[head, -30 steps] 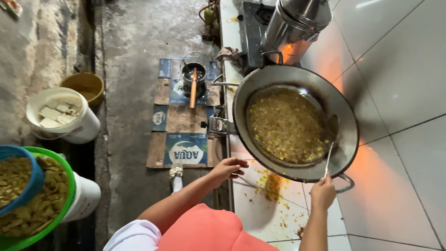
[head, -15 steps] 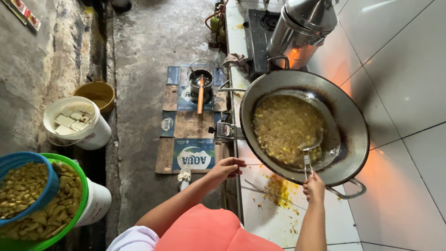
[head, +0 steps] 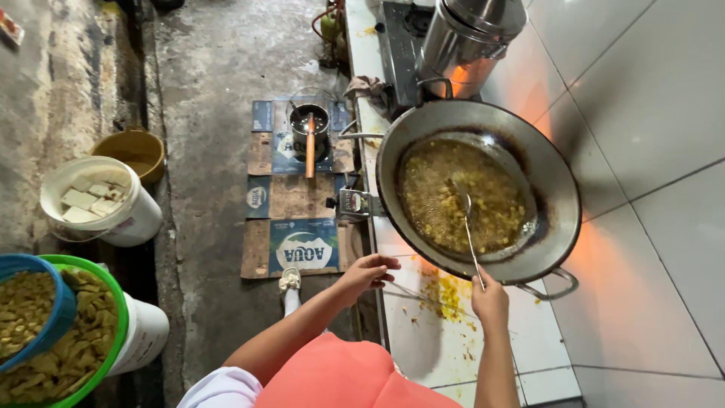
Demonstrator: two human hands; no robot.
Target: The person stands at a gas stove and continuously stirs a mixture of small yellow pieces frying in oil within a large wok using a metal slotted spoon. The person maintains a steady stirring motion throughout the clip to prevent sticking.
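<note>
**Ladle deep in the wok, left hand resting at the desk edge**

My right hand [head: 491, 298] has its fingers clamped on the thin metal handle of a ladle [head: 467, 227], and the ladle's head now sits near the centre of the wok [head: 559, 227]. A second ago the handle leaned toward the wok's 3 o'clock rim; half a second ago it stood lower, near 5 o'clock; now it reaches up toward 12 from my hand at 6. I read that as a stirring sweep through the frying food [head: 445, 189], a yellow-brown mass bubbling in oil, so the stirring is in full swing.

My left hand [head: 366, 273] hovers at the edge of the tiled desk [head: 423, 340], fingers loosely curled and holding nothing, much as it was a second ago. It sits at about 8 o'clock from the wok.

A steel pot [head: 468, 38] stands on the burner at the wok's 12 o'clock. On the floor [head: 196, 91] at 9 o'clock lie flattened cardboard [head: 294, 200], a white bucket [head: 102, 200] and a green basin [head: 113, 325] of fried pieces.
</note>
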